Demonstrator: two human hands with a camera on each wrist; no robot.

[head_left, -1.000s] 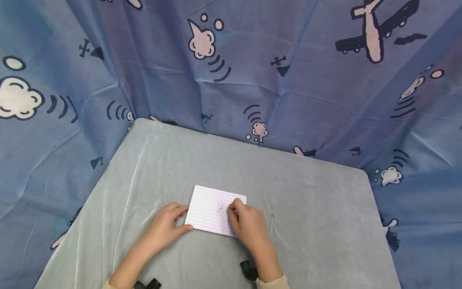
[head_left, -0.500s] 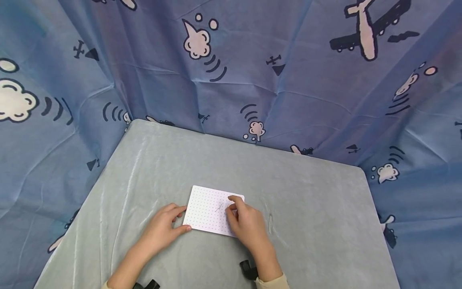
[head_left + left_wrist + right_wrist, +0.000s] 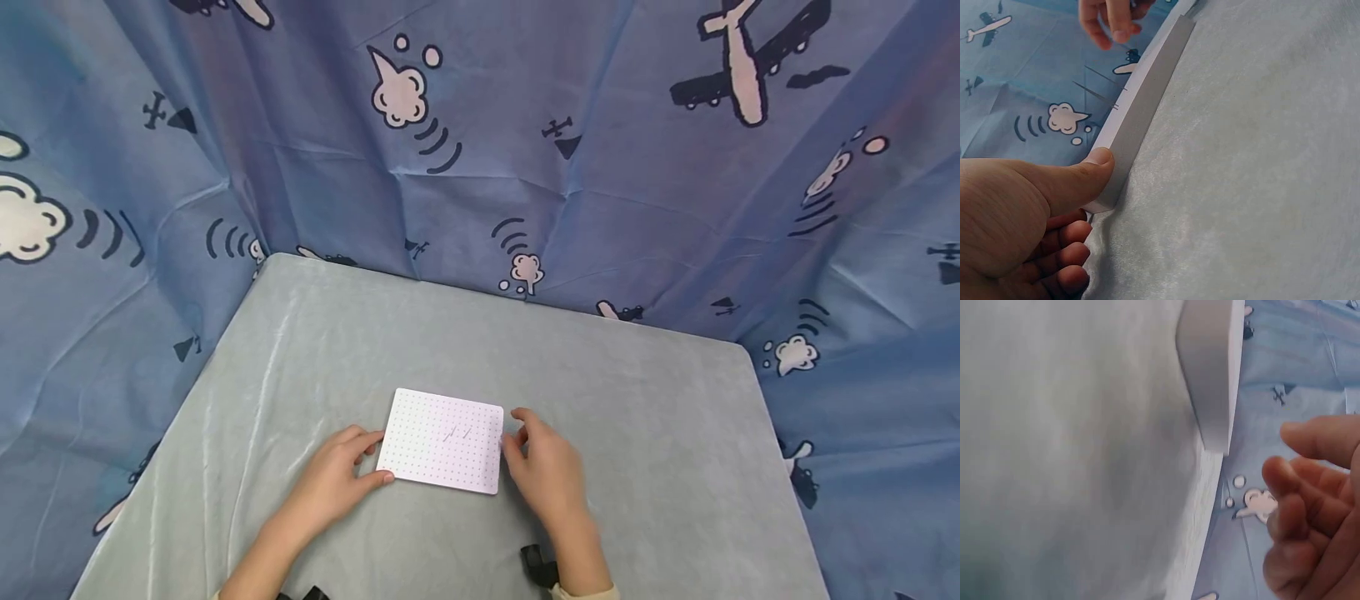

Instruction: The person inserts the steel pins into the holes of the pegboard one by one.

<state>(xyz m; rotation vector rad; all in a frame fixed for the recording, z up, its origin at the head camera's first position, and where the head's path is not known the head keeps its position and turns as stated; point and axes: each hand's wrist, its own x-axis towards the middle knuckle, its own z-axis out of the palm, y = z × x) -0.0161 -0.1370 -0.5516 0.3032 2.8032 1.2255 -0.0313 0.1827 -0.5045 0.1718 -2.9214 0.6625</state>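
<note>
A white board (image 3: 431, 467) with a grid of small holes lies on the table. Two thin needle-like pins (image 3: 1094, 94) stick up from it, slightly tilted. My left hand (image 3: 333, 479) holds the board's left end, the thumb at the near corner and the index finger against the left edge. Just beyond the right edge is my right hand (image 3: 551, 471), with loosely bent fingers (image 3: 1285, 519) and nothing visible between them. In the right wrist view the board's thick side (image 3: 1207, 375) is apart from those fingers.
A grey cloth (image 3: 645, 400) covers the table. Blue curtains (image 3: 465, 108) with airplane and cloud prints hang behind it and along both sides. Black wrist devices (image 3: 538, 567) sit at both forearms.
My right hand has left the pins, its fingers parting, and moved right off the board. It now covers where thin sticks lay on the cloth. The left hand stays at the board.
</note>
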